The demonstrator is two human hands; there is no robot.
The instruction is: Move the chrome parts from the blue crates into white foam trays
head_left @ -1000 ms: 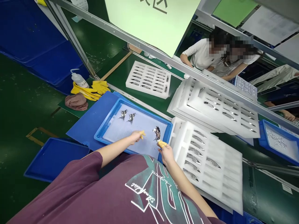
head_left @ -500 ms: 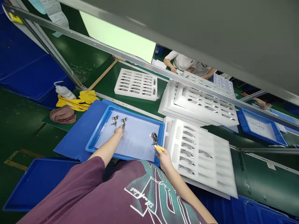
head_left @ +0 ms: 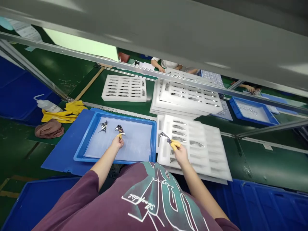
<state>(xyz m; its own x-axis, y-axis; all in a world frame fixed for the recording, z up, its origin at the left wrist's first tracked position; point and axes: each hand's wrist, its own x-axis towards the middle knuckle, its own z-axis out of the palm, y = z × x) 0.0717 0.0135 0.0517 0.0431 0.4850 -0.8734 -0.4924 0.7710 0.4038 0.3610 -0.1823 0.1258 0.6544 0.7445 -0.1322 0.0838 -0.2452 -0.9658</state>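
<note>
My left hand, with yellow finger covers, pinches a shiny curved metal part above the blue tray. Another shiny metal part lies on the tray's pale liner, left of that hand. Over the near white foam tray, my right hand grips a second curved metal part, held at the foam's left side. Several similar parts stand in the foam slots in a column, with a single part to their right. My right hand hides some of the lower slots.
Behind are a filled foam tray and a foam stack. A bottle, yellow gloves and a brown cloth lie left. A metal rail crosses above; co-workers' hands show beyond it.
My right hand has carried its metal part from over the blue tray rightward to the foam tray. My left hand has lifted and turned its part away from the one lying there. The view has shifted.
</note>
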